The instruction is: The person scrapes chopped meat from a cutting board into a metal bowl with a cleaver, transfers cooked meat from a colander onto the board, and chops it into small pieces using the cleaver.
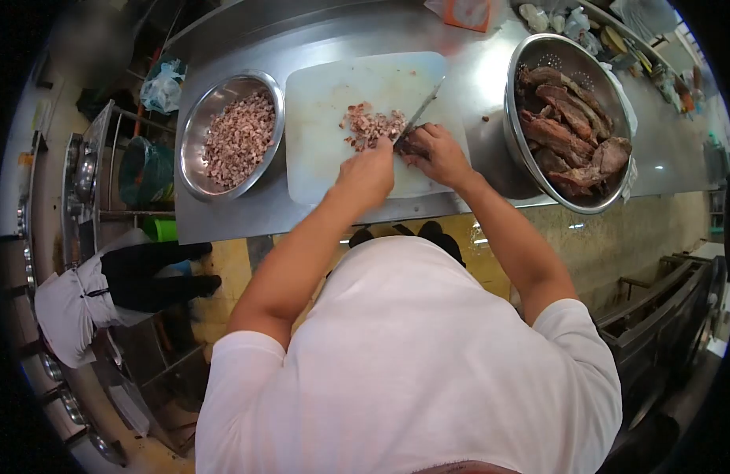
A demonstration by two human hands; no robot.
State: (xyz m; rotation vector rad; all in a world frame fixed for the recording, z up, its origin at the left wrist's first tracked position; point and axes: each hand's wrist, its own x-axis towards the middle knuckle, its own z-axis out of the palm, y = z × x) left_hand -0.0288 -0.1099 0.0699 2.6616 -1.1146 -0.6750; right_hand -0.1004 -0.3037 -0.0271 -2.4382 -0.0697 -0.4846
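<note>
My left hand (369, 172) is closed round the handle of a knife (423, 108), whose blade points up and to the right over the white cutting board (321, 103). Just right of the blade, the bent fingers of my right hand (442, 156) press on a dark piece of meat (415, 147), which they partly cover. Chopped meat (371, 124) lies in a loose pile on the board, left of the knife. A steel bowl (276, 103) of small meat bits stands left of the board. To the right, a steel colander (511, 118) holds several large pieces of dark meat.
The steel table (325, 39) carries an orange-and-white item (468, 13) at its far edge. Bags and utensils line the upper right. On the left, a person in white and black (88, 296) bends near metal racks. Dark metal equipment (657, 316) stands at the lower right.
</note>
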